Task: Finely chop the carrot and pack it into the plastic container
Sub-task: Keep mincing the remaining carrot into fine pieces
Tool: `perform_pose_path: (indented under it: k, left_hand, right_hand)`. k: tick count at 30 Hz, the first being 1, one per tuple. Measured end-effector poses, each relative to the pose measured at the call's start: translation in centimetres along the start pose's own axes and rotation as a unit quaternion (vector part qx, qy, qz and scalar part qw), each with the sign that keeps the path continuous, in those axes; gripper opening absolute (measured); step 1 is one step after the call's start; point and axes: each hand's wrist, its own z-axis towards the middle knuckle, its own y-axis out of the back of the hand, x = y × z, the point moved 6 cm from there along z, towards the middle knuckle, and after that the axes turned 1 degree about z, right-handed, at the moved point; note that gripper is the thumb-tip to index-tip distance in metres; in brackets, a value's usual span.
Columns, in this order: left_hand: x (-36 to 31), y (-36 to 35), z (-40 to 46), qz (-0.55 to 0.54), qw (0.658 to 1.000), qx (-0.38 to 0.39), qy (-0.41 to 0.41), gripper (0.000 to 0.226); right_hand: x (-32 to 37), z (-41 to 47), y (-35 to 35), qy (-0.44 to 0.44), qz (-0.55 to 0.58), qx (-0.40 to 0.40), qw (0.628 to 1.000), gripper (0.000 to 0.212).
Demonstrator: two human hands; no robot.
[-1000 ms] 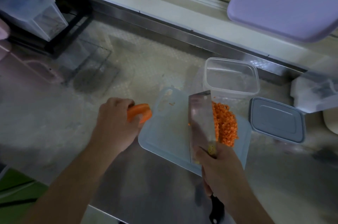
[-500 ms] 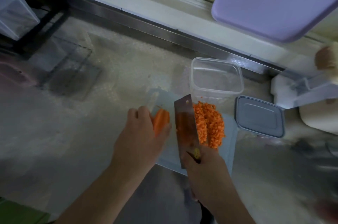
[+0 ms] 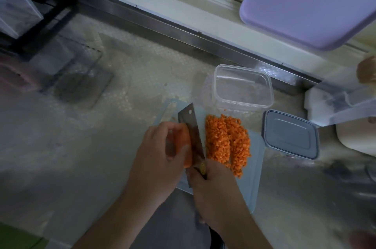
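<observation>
Left hand (image 3: 160, 153) holds the carrot piece (image 3: 184, 147) down on the cutting board (image 3: 255, 169), fingers curled over it, thumb on the near side; probably to keep it from rolling and keep fingertips back from the edge. Right hand (image 3: 211, 183) is wrapped round the cleaver (image 3: 190, 133) high up where handle meets blade, blade upright and flat against the carrot's right face. A choked-up grip like this suits short controlled cuts.

Chopped carrot (image 3: 226, 143) sits heaped on the board's right half, w/ the blade between it and the uncut piece, so the cutting lane stays free. Container (image 3: 243, 86) stands open just behind the board, touching or nearly so (view soft here); close for scraping in. A few orange bits may lie at its base, otherwise empty. Lid (image 3: 291, 134) lies flat on the counter beside the board, right of the heap.

Count: 1 uncut piece, 1 heap, 1 cleaver, 1 board, 1 container, 1 lid.
</observation>
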Motion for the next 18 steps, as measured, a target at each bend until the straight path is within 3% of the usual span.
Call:
perform_pose_path:
  k: [3,8,18]
  left_hand:
    - [0.2,-0.8,0.2,0.049,0.997,0.042,-0.033,0.053]
    - [-0.5,-1.5,-0.2,0.126,0.99,0.037,-0.054,0.037]
    - [1.3,-1.0,-0.2,0.06,0.997,0.012,-0.053,0.038]
  right_hand:
    - [0.0,0.0,1.3,-0.004,0.013,-0.017,1.0,0.022]
    - [-0.5,-0.2,2.5,-0.019,0.01,-0.033,0.999,0.03]
    - [1.0,-1.1,2.4,0.035,-0.064,-0.039,0.997,0.028]
